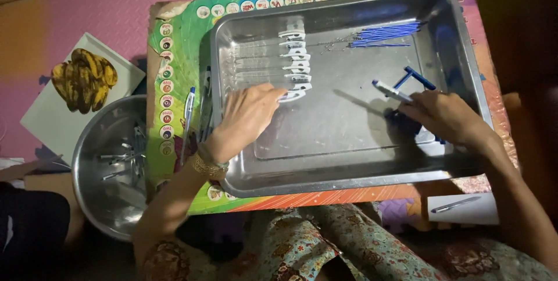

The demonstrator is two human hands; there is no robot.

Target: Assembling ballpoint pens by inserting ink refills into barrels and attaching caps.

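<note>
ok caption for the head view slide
Left hand on clear pen barrels, right hand holding a pen over a steel tray.

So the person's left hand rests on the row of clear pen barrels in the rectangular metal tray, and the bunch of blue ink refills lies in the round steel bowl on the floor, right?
Not quite. The head view shows the bunch of blue ink refills in the rectangular metal tray, at its far right corner, not in the round steel bowl, which holds a few pen parts. The left hand does rest on the row of clear pen barrels.
</note>
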